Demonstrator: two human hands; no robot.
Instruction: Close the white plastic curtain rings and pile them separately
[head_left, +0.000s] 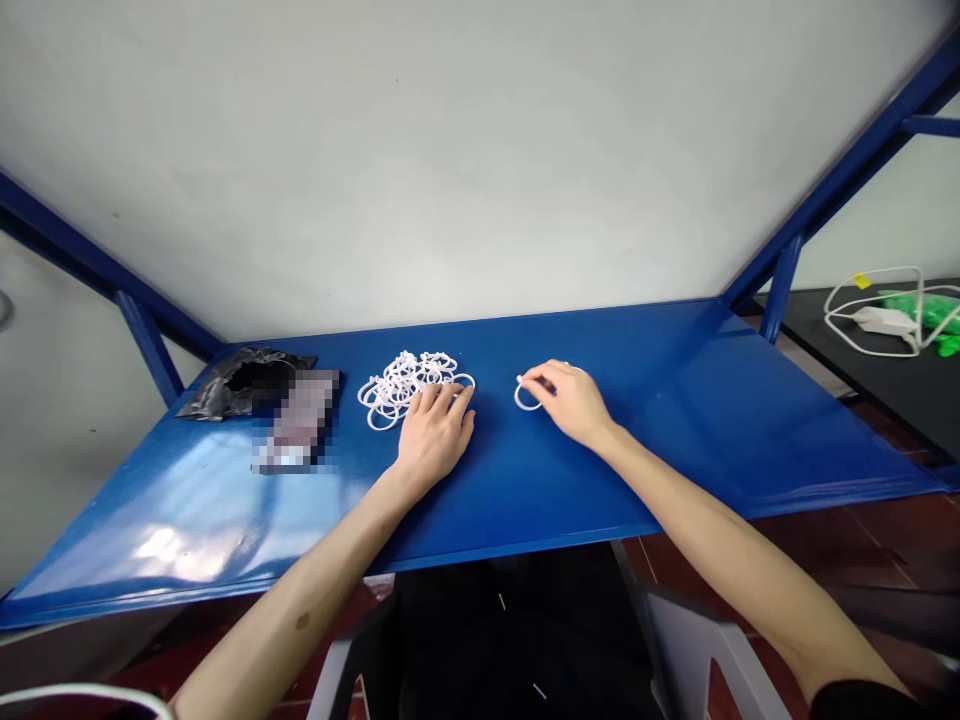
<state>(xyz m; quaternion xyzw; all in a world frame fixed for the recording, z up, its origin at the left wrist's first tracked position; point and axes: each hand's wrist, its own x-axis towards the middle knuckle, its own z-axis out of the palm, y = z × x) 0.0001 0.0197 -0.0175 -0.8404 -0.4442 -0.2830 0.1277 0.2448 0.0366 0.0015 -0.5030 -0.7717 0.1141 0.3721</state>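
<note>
A tangled pile of white cord loops [405,378], several with small knots or beads on them, lies on the blue tabletop left of centre. Palm down, my left hand [436,428] rests at the pile's near right edge, fingers stretched out over a few loops. To the right and apart from the pile, my right hand [568,400] pinches one white cord loop [527,405] between thumb and fingers. Part of that loop is hidden behind the hand.
A crumpled black plastic bag [240,375] and a blurred-out flat object [300,420] lie on the blue table [517,500] at left. Blue frame bars [780,290] rise at both sides. A black surface at right holds a white cable [919,310] and green plastic [930,310].
</note>
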